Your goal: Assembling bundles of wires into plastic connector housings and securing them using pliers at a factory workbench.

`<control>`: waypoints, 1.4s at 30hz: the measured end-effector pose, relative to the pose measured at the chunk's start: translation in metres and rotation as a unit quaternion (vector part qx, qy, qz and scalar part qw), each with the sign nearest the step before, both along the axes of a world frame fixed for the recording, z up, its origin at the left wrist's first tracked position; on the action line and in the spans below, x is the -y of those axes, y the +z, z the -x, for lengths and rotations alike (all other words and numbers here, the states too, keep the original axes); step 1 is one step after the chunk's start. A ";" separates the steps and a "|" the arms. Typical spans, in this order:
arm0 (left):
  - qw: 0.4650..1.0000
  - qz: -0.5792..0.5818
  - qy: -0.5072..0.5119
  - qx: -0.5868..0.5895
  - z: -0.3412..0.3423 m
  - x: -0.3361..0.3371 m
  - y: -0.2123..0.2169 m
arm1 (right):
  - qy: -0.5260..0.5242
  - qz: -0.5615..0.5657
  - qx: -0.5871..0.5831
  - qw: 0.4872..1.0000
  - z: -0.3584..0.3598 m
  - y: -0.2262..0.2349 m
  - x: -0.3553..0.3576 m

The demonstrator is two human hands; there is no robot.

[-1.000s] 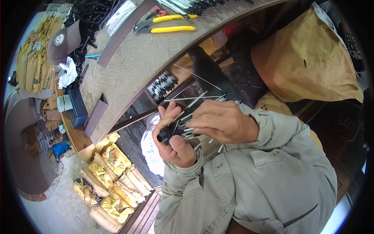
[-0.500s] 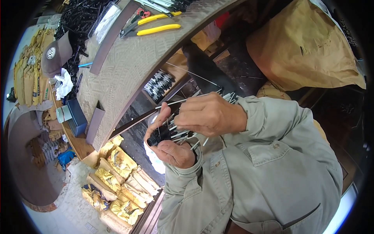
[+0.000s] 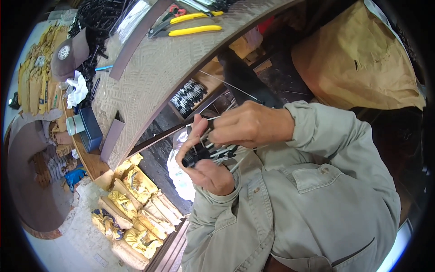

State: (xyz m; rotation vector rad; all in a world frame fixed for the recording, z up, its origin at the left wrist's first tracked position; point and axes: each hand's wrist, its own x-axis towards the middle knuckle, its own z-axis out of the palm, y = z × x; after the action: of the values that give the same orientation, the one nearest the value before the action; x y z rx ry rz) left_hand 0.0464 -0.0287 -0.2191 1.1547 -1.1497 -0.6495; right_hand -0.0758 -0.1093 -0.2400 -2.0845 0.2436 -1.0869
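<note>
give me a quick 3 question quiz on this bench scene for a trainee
1. True or false: the left hand holds a small black part with thin metal rods sticking out of it.
2. What colour are the handles of the pliers on the workbench? A red, B yellow, C blue
3. Fill in: the right hand pinches one of the thin ____ above the black part.

Key: 1 true. 2 B. 3 rods.
</note>
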 end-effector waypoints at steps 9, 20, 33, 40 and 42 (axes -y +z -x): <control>0.993 0.048 -0.066 0.085 -0.001 0.000 0.002 | 0.015 -0.270 -0.030 0.962 0.036 0.014 -0.010; 0.980 0.006 -0.139 0.140 -0.020 -0.013 0.007 | 0.111 -0.202 -0.006 0.973 0.009 0.010 0.013; 0.992 0.023 -0.122 -0.009 -0.023 -0.017 -0.003 | -0.114 0.032 0.004 0.993 -0.001 0.005 -0.029; 0.985 0.054 -0.152 -0.066 -0.013 -0.009 0.000 | -0.119 -0.014 0.038 0.992 0.011 0.006 -0.025; 0.983 0.066 -0.161 -0.052 -0.011 -0.007 0.000 | -0.139 0.013 0.047 0.989 0.017 0.006 -0.025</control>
State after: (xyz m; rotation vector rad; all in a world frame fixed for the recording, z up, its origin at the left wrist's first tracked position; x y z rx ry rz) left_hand 0.0574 -0.0220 -0.2195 0.8195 -1.2815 -0.8558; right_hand -0.0929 -0.0848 -0.2340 -2.0574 0.4855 -1.3560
